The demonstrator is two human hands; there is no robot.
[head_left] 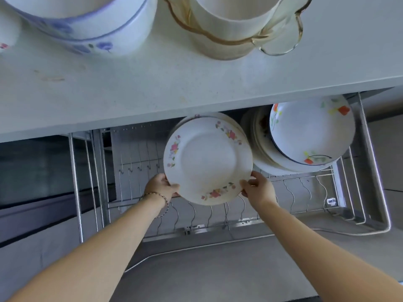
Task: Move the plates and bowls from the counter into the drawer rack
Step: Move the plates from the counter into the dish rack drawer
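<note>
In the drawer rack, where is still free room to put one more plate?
The wire slots left of the flowered plate are bare, as are the front slots before the stacked dishes. The back right is crowded. Both the left hand and right hand grip the flowered plate's lower rim.

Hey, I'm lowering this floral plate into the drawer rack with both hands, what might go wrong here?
1. The white plate with pink flower rim is held only at its lower edge by the left hand and right hand; it may tip forward.
2. Its right rim sits close to the leaning stack of white plates topped by an orange-flowered bowl; a bump might chip or shift them.
3. It may miss a slot between the metal rack wires and slide.
</note>
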